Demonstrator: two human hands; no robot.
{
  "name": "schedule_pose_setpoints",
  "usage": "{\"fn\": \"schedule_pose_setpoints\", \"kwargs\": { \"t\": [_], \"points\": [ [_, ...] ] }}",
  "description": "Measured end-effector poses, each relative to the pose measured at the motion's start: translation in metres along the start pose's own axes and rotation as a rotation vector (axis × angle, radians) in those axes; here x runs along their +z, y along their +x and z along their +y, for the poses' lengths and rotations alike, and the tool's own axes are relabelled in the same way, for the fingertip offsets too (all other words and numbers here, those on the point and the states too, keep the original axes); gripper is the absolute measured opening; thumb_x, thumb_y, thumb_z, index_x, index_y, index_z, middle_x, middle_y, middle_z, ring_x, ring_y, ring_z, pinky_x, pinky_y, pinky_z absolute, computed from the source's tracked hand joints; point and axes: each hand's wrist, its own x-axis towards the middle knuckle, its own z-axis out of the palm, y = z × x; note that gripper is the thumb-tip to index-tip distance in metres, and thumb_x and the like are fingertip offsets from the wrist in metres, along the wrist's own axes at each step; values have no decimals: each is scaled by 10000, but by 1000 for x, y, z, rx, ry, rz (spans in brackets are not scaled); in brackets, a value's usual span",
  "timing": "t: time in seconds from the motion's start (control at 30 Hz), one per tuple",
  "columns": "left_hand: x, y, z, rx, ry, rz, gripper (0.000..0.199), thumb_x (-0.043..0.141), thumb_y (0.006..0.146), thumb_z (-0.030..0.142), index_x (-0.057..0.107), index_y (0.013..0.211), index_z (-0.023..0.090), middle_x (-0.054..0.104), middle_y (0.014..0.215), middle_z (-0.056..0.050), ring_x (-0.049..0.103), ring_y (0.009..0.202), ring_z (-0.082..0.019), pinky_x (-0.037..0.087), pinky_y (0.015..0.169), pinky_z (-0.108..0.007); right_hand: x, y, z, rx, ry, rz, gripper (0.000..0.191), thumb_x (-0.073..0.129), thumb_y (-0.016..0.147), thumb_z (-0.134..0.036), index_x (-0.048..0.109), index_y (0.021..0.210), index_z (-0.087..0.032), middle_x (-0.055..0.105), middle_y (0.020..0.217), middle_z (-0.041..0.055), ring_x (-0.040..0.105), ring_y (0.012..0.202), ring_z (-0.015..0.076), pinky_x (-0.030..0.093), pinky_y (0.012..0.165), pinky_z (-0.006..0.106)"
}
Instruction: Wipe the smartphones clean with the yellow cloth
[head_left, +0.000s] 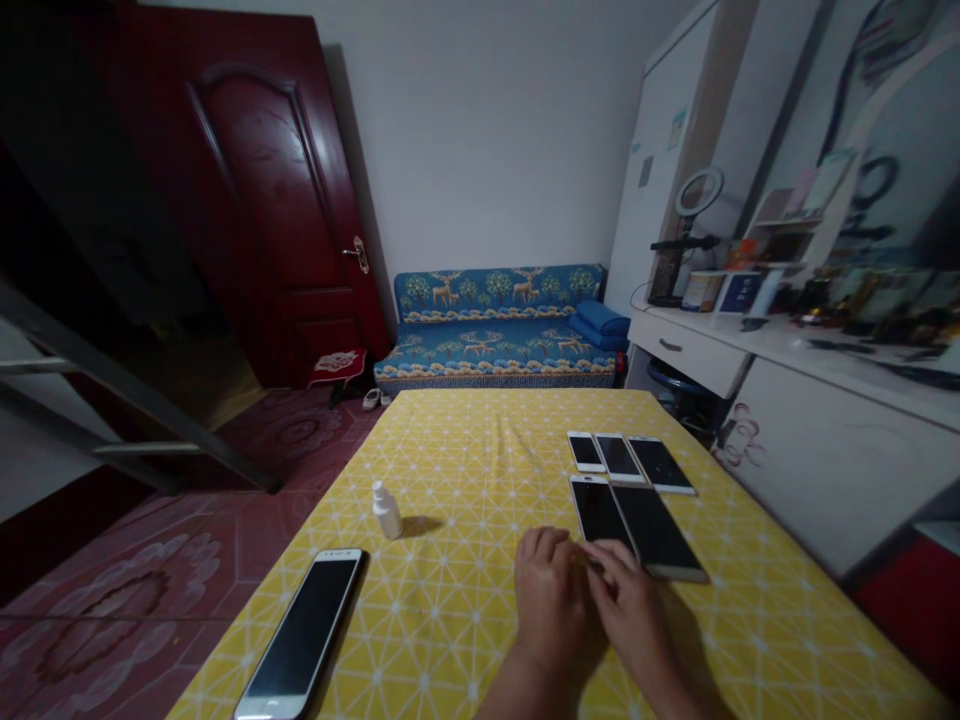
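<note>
Well left of the five smartphones (615, 510), a white-framed smartphone (300, 635) is lying on the yellow tabletop (465, 450), with a white dropper bottle (387, 510) standing nearer them. Just in front, the left hand (547, 600) and right hand (634, 625) are meeting — fingers (551, 545) curling narrow, holding something or nothing, I cannot tell.

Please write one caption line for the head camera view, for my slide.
The left hand and the right hand rest beside smartphones on a yellow tablecloth.
</note>
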Motion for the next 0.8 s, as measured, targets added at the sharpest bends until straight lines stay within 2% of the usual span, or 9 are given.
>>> {"fn": "schedule_pose_setpoints", "kwargs": {
  "t": [0.1,0.2,0.3,0.4,0.5,0.57,0.63,0.7,0.8],
  "points": [
    [-6,-4,-12,-89,57,-2,195,547,814,207,705,927,220,674,1099,-129,581,1031,-295,462,927,-482,8,-2,-2,0,-59,-68,268,542,806,-302,744,979,-326,735,1039,28,706,830,221,567,741,321],
    [-12,-9,-23,-70,10,-48,216,595,769,221,733,936,225,685,1124,-122,594,1041,-300,463,923,-460,8,-2,2,13,-73,-119,233,568,806,-364,756,939,-330,746,1001,18,693,730,210,557,664,311],
    [-22,-12,-26,-115,-113,-72,150,631,752,256,755,825,216,729,953,-114,633,917,-291,481,822,-408,8,-1,4,26,28,-111,206,594,798,-402,763,888,-327,750,935,20,681,710,209,555,658,305],
    [-35,-13,-24,-341,-416,56,239,618,827,379,743,798,177,695,739,-89,616,699,-225,467,666,-322,14,0,-2,77,242,-100,235,639,770,-460,767,874,-292,740,948,44,674,697,204,562,643,303],
    [-47,-15,-26,-479,-806,222,368,683,797,503,732,819,139,695,745,-86,619,694,-203,472,653,-286,27,0,-16,179,482,-151,413,692,720,-537,759,997,-239,722,1068,95,673,675,202,569,597,316],
    [-55,-18,-29,-513,-946,247,391,780,713,502,732,817,128,708,777,-95,639,741,-210,493,691,-288,39,-1,-28,226,588,-223,512,724,693,-552,743,1074,-211,721,1092,123,700,760,239,581,631,335],
    [-60,-21,-31,-586,-1087,235,408,836,654,486,721,817,130,713,788,-100,651,727,-207,507,683,-295,51,-1,-38,255,640,-271,528,750,674,-538,745,1075,-194,742,1049,131,715,879,286,589,726,368],
    [-62,-24,-32,-676,-1229,223,429,849,634,495,697,830,145,705,769,-87,638,643,-186,498,606,-286,60,-2,-45,280,648,-253,472,756,660,-524,764,988,-184,760,986,132,717,917,312,583,790,400],
    [-59,-27,-32,-723,-1292,227,454,862,613,500,668,832,153,677,732,-59,603,573,-152,467,549,-256,70,-4,-44,293,606,-180,357,722,677,-526,768,828,-206,768,885,108,724,842,307,586,769,406]
  ]
}}
